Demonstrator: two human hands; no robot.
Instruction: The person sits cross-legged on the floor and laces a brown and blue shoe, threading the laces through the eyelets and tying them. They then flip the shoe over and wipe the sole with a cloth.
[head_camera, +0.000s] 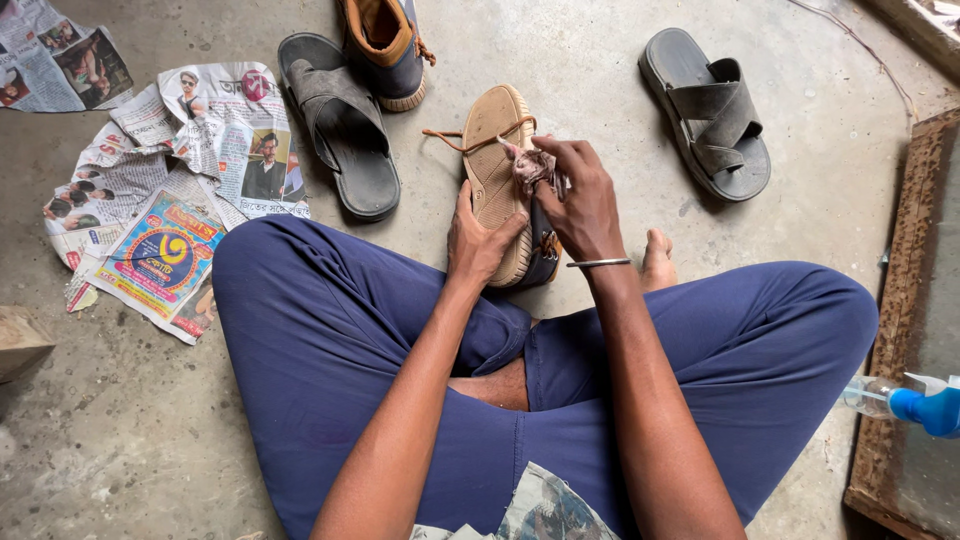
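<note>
Crossed legs in blue trousers nearest; left hand gripping stiff, light shoe by its sole edge, right hand pinching soft, probably damp rag.

Crumpled newspaper sheets are lying on the concrete floor at upper left, grey newsprint with photographs and one bright yellow, blue and red advertisement panel.
</note>
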